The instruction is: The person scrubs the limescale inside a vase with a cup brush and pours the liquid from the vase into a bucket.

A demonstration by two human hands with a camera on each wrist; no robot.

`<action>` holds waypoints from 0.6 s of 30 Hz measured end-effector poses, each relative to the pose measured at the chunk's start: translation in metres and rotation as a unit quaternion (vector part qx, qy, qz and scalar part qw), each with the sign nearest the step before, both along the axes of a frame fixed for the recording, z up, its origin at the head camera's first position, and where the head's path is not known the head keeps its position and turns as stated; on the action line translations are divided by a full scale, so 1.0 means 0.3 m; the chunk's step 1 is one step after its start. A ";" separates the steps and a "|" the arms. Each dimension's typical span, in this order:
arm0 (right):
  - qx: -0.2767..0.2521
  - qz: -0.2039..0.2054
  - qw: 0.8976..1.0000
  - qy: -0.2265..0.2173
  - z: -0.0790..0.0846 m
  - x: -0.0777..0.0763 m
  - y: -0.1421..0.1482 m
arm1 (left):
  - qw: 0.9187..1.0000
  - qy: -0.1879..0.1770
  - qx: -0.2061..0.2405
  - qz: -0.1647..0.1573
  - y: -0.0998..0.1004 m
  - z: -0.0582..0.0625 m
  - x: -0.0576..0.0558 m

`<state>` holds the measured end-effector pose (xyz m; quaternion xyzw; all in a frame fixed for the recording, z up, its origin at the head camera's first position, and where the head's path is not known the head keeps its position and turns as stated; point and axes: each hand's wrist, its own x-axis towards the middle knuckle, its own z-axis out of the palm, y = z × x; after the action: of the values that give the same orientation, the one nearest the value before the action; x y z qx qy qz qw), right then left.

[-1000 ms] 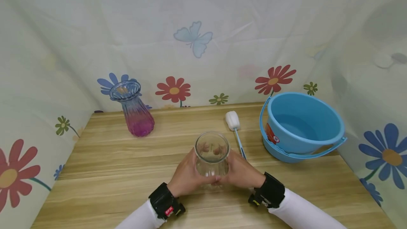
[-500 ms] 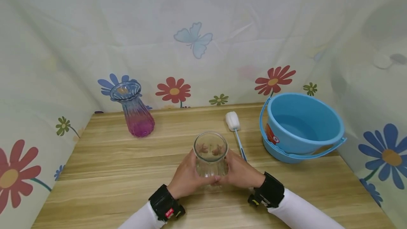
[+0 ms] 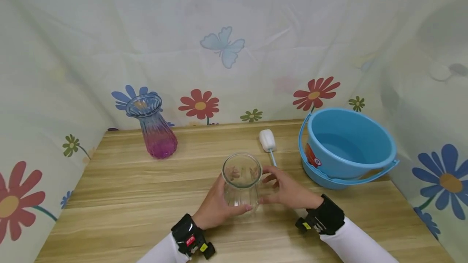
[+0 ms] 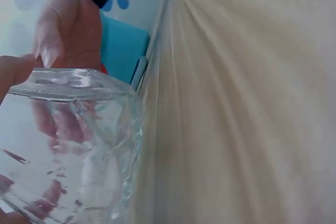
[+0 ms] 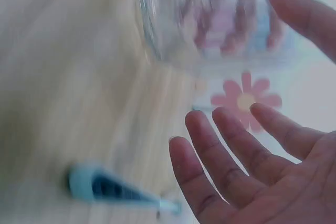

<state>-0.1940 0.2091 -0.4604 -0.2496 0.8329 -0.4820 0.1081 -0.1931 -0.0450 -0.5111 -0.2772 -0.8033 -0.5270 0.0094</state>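
Note:
A clear glass vase (image 3: pixel 242 196) with a wide round rim stands at the middle of the wooden table in the head view. My left hand (image 3: pixel 215 209) grips its left side, thumb across the front; in the left wrist view the glass (image 4: pixel 89 145) fills the lower left. To the right of the vase, my right hand (image 3: pixel 291 190) has its fingers spread and loosely bent. The right wrist view shows the palm (image 5: pixel 268 182) bare, with a gap between most fingers and the glass. Beyond that hand lies a white sponge brush (image 3: pixel 267 140), its handle partly hidden.
A blue bucket (image 3: pixel 317 173) with a hanging handle stands at the right. At the back left is a ribbed blue-to-purple glass vase (image 3: pixel 160 139). A flower-printed curtain (image 3: pixel 226 7) encloses the table (image 3: pixel 124 198) behind and at the sides.
My right hand has let go of the clear vase and moved a little right, its fingers opening. The left hand still holds the vase, which stays nearly in place.

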 end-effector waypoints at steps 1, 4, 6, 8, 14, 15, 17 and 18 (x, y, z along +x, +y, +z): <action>-0.003 -0.010 1.000 -0.003 0.007 -0.004 0.012 | 1.000 -0.003 0.005 -0.001 -0.001 -0.005 -0.001; 0.025 -0.059 0.998 0.004 0.022 -0.014 0.041 | 1.000 -0.006 0.009 0.001 -0.004 -0.017 -0.003; 0.057 -0.093 0.994 0.017 0.024 -0.022 0.054 | 1.000 -0.005 0.008 0.003 -0.007 -0.023 -0.006; 0.093 -0.124 0.987 0.031 0.022 -0.030 0.064 | 1.000 -0.002 0.010 0.002 -0.008 -0.026 -0.007; 0.164 -0.177 0.969 0.046 -0.003 -0.054 0.083 | 0.999 0.005 0.043 -0.009 -0.006 0.008 0.011; 0.173 -0.181 0.967 0.047 -0.008 -0.058 0.084 | 0.999 0.005 0.046 -0.011 -0.005 0.008 0.012; 0.189 -0.185 0.963 0.047 -0.014 -0.063 0.083 | 0.999 0.006 0.043 -0.012 -0.003 -0.022 -0.003; 0.194 -0.186 0.962 0.048 -0.016 -0.064 0.081 | 0.999 0.005 0.042 -0.014 -0.002 -0.023 -0.004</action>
<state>-0.2132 0.2336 -0.4653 -0.0879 0.9463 -0.3102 0.0227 -0.1944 -0.0455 -0.5179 -0.2904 -0.7762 -0.5593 0.0178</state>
